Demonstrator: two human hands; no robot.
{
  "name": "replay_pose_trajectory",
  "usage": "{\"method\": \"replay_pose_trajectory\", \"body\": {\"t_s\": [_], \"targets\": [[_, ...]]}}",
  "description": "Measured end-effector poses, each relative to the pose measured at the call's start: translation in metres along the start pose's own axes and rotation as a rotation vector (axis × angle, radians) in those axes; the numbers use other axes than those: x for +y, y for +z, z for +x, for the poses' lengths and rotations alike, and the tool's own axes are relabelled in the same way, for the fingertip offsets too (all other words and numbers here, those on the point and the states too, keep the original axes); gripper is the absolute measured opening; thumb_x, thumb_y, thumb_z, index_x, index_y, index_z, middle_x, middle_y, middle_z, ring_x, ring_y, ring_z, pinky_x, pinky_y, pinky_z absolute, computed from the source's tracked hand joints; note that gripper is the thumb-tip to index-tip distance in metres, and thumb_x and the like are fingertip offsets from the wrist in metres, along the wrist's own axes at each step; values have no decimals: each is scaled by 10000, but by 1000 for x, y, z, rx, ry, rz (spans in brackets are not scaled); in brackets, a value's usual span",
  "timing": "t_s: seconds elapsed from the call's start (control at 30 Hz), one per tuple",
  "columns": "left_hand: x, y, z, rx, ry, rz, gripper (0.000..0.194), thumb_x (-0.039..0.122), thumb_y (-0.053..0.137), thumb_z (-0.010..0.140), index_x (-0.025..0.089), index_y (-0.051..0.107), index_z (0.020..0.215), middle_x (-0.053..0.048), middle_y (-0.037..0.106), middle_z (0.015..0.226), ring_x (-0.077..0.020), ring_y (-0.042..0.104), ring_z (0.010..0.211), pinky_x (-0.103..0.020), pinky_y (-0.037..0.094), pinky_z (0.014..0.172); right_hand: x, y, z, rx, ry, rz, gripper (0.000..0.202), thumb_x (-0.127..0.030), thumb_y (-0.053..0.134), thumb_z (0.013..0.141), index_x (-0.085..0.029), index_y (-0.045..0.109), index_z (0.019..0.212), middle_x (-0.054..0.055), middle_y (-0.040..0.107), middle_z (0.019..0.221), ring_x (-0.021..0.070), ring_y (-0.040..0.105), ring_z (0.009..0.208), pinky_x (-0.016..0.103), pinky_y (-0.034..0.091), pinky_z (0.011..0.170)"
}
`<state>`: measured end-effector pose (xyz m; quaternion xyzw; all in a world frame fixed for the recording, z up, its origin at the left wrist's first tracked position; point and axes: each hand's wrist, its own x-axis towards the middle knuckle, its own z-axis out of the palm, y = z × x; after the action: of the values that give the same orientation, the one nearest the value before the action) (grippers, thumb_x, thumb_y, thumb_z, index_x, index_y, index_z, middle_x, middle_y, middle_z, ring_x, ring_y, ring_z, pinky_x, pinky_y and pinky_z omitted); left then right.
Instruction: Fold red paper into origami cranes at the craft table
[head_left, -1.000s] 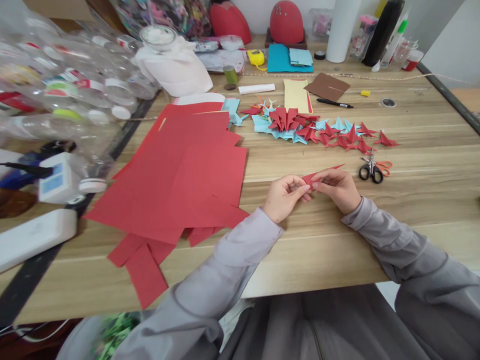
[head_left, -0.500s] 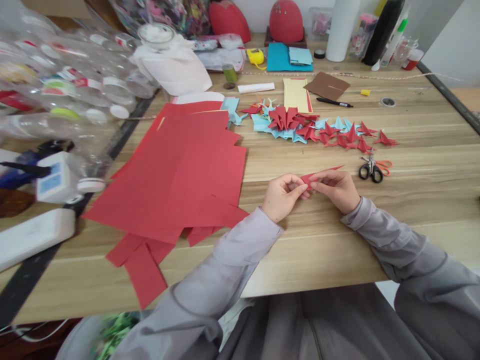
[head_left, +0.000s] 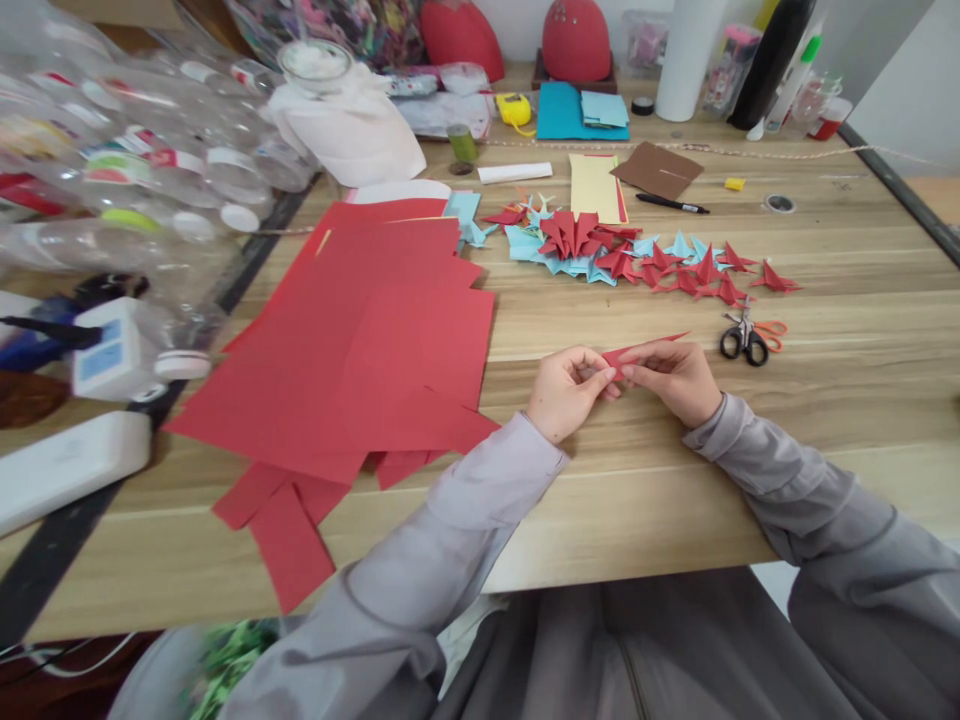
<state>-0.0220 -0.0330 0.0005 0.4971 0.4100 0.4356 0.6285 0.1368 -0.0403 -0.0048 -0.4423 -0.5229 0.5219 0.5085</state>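
Note:
A small folded piece of red paper (head_left: 616,357) is pinched between my two hands above the wooden table (head_left: 645,500). My left hand (head_left: 568,392) grips its left end with thumb and fingers. My right hand (head_left: 671,378) holds the other side, and a thin red point sticks out past its fingers. The fingertips of both hands nearly touch. Beyond them lies a row of folded red shapes (head_left: 574,238) and light blue shapes (head_left: 679,247). Large red sheets (head_left: 375,350) are spread to the left of my left hand.
Black-handled scissors (head_left: 744,342) lie right of my right hand, with orange handles beside them. Further back are a black pen (head_left: 673,204), brown paper (head_left: 658,170), cream paper (head_left: 592,188) and a yellow tape measure (head_left: 514,109). Plastic bottles (head_left: 172,180) crowd the left side.

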Motion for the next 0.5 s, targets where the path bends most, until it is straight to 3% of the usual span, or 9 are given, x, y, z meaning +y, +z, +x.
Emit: {"method": "replay_pose_trajectory", "body": {"t_s": [0.37,0.5], "targets": [[-1,0,0,17,1,-24,206,263,710,701,131,552,700,-1,630,520,-109,615,479,-228,524,517,-1,1,0,14,24,10,244,-320,819,602,-170,729,771,14,716,670,110,624,556,268,546,577],[-3,-1,2,19,-8,-93,273,290,719,703,154,504,803,28,627,547,-121,625,477,-236,528,501,-1,0,1,28,13,-2,264,-332,824,590,-167,724,769,14,713,661,114,625,551,266,542,563]]}}
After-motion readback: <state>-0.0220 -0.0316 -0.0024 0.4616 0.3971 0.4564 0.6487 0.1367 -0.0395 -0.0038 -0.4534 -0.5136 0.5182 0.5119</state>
